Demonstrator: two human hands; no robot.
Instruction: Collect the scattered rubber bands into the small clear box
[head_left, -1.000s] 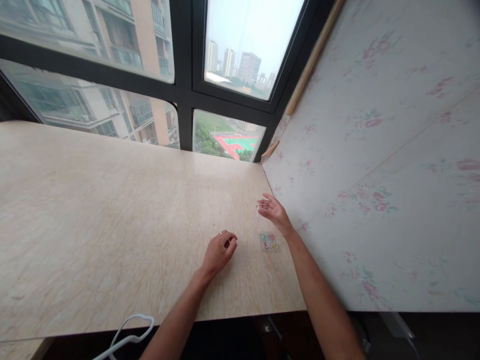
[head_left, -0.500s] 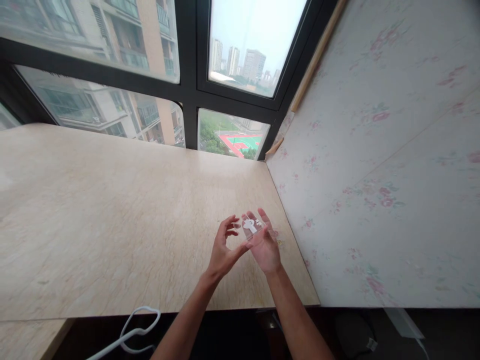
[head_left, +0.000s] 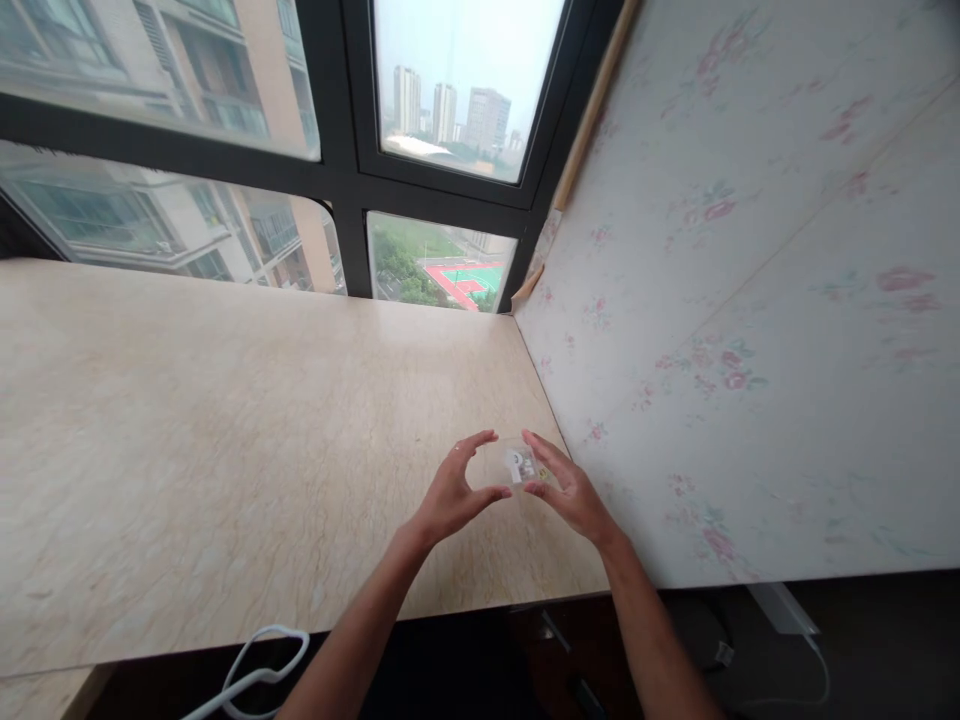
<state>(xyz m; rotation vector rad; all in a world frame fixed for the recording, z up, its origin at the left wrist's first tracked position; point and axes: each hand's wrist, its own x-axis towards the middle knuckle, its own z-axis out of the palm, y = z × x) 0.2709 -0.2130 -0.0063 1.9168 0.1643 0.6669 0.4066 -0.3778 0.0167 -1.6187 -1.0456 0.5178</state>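
Observation:
A small clear plastic box [head_left: 517,465] with a white label is held just above the beige stone counter [head_left: 225,420], close to the wall on the right. My right hand [head_left: 570,492] pinches its right side between thumb and fingers. My left hand [head_left: 452,490] is curled in a C shape at the box's left side, fingertips at or very near its edge; whether they touch it is not clear. A ring sits on a left finger.
A floral-papered wall [head_left: 750,300] rises along the counter's right edge. A dark-framed window [head_left: 345,170] runs along the back. A white cable [head_left: 251,670] loops below the counter's front edge at the lower left.
The right hand lifted the clear box from the counter by the wall and turned from palm-up to gripping its right side. The left hand rose from the counter and closed in beside it.

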